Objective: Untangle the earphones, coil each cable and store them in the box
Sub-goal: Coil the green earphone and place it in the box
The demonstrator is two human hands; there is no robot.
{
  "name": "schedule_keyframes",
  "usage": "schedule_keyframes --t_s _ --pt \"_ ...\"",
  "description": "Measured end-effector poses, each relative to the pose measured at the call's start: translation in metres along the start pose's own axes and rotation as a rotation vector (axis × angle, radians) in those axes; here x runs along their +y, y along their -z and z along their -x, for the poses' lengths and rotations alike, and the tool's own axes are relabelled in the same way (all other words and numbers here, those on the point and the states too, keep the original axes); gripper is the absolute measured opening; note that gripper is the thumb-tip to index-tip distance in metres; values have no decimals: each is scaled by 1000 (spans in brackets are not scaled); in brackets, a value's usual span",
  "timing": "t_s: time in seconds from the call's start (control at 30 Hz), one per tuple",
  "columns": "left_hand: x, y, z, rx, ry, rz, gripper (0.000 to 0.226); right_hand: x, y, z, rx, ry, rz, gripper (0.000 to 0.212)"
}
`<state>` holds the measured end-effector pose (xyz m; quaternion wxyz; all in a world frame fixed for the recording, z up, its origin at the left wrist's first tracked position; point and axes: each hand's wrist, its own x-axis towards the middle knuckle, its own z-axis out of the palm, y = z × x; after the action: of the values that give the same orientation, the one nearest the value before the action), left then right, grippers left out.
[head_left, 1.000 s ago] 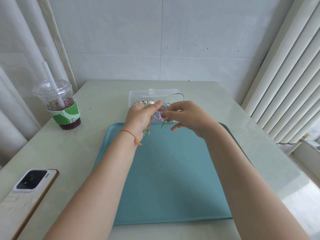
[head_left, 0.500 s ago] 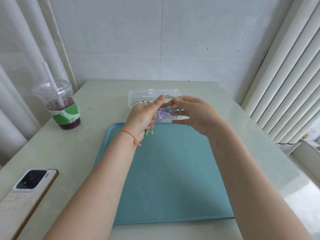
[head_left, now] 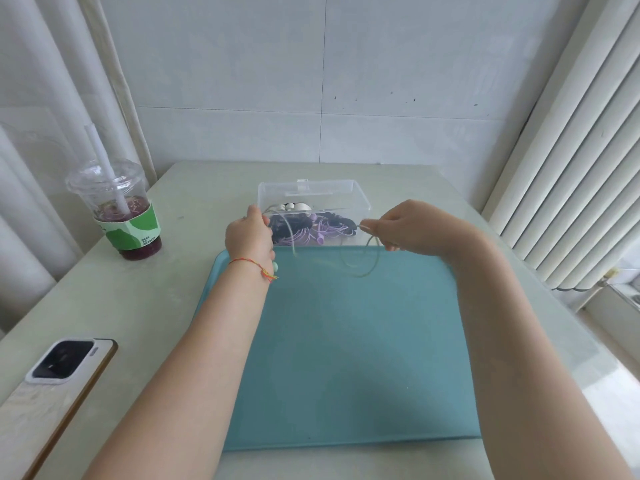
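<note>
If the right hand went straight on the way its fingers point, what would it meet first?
Probably the clear box: the right hand, pinching the green cable, points leftward at its near right corner; depth is unclear.

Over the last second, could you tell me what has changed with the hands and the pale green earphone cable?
The left hand and right hand, close together before, have drawn apart sideways, stretching the thin pale green earphone cable, which both grip, into a hanging loop over the teal plastic tray. The clear plastic box, lidded drink cup and phone stayed put.
</note>
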<state>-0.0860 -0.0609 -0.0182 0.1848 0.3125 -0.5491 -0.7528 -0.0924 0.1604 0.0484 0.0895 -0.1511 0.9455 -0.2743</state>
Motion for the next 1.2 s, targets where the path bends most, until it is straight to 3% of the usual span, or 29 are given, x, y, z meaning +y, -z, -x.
schedule_keyframes --t_s 0.13,0.23,0.3,0.37,0.43,0.5,0.6,0.73,0.87,0.97,1.1,1.2 --pt "3 5 -5 67 109 132 33 15 -2 -8 -114 -152 383 38" --pt "4 5 -3 -40 107 88 34 24 -6 -14 9 -290 524 24" --pt "2 -1 5 -234 53 -62 35 22 -8 -19 130 -171 440 18" --pt "-1 -8 17 -431 0 -222 35 7 -12 -18 211 10 198 21" --pt "-4 -15 30 -569 -51 -330 35 -14 -18 -10 176 111 -126 27" --pt "-4 -19 37 -615 -102 -384 38 -24 -27 -7 42 152 -353 31" --pt "-1 -17 38 -613 -115 -398 42 -21 -35 -7 -63 128 -396 20" --pt "0 -11 36 -762 -11 -470 47 -14 -28 -12 57 124 -416 7" --pt "2 -9 41 -1085 183 -234 42 -12 -30 -16 180 207 -492 8" --pt "6 -8 42 -1160 219 78 36 -14 -36 -17 122 208 -557 15" --pt "12 -12 35 -1041 242 524 39 -17 -46 -16 -23 189 -454 31" --pt "11 -10 26 -878 170 663 35 -19 -51 -13 -157 209 -321 27"
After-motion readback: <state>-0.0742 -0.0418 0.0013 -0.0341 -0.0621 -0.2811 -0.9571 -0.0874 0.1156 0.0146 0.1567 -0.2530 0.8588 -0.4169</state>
